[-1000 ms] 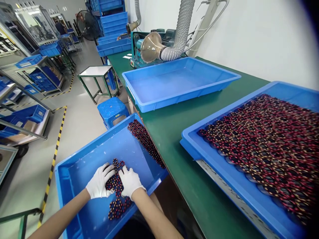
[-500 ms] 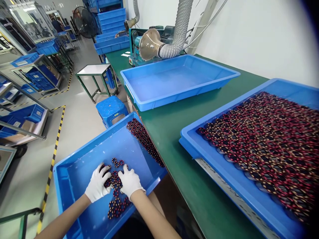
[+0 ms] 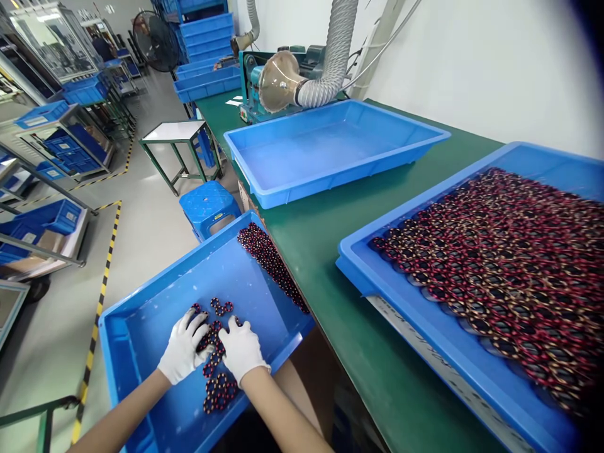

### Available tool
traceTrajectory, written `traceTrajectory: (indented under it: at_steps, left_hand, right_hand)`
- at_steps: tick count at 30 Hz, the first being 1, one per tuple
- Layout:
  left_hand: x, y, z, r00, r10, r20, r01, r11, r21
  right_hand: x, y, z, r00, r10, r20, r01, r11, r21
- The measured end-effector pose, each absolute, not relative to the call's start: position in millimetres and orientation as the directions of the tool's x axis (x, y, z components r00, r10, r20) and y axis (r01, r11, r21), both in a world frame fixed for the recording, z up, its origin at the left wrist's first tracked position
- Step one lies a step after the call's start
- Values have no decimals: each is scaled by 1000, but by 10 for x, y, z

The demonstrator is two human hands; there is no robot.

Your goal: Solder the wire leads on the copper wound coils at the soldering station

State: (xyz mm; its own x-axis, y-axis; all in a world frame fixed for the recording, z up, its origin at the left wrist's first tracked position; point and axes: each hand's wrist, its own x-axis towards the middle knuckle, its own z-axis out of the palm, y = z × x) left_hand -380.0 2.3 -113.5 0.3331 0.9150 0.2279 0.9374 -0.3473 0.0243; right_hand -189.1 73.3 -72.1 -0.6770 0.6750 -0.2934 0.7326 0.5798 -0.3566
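Both my hands wear white gloves and work low inside a tilted blue tray (image 3: pixel 174 296). My left hand (image 3: pixel 183 347) has its fingers spread and rests against the left side of a cluster of small wire-wound rings (image 3: pixel 218 333), dark with red and gold windings. On the cluster's right side lies my right hand (image 3: pixel 241 349), fingers bent but apart, their tips touching rings. A loose group of rings (image 3: pixel 221 307) sits just above, and another patch (image 3: pixel 219 393) lies below. Rows of packed rings (image 3: pixel 271 264) line the tray's far right side.
On the green bench (image 3: pixel 325 270) stands a large blue tray (image 3: pixel 330 148). To the right, another blue tray (image 3: pixel 358 248) holds densely packed rings (image 3: pixel 509 270). Behind is a teal machine (image 3: pixel 252 85) with a suction hood (image 3: pixel 279 82). A blue stool (image 3: pixel 208 204) stands beyond my tray.
My right hand has shifted slightly left and its fingers are drawn closer to the cluster. Some rings between the hands and in the lower patch have moved left. The left hand barely moved.
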Motion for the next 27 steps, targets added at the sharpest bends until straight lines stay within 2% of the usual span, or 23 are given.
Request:
traceTrajectory:
  at_steps: [6,20,23,27]
  left_hand:
    - [-3858,108,-1106,397,888,231,907,-418,52]
    - [-3869,305,-1078,357,913,197,932,-363,-10]
    - [-3834,282,-1066,305,930,205,952,-306,-25]
    - [-3708,150,-1068,150,962,229,988,-138,-65]
  right_hand:
    - [-1896,755,-756,-694,646,-317,718,588,-373]
    - [-1852,827,-784,-735,588,-338,672,560,-486]
    - [-1820,833,-761,-723,612,-320,671,509,-540]
    - [-1765,858,-758,-706,649,-284,642,416,-644]
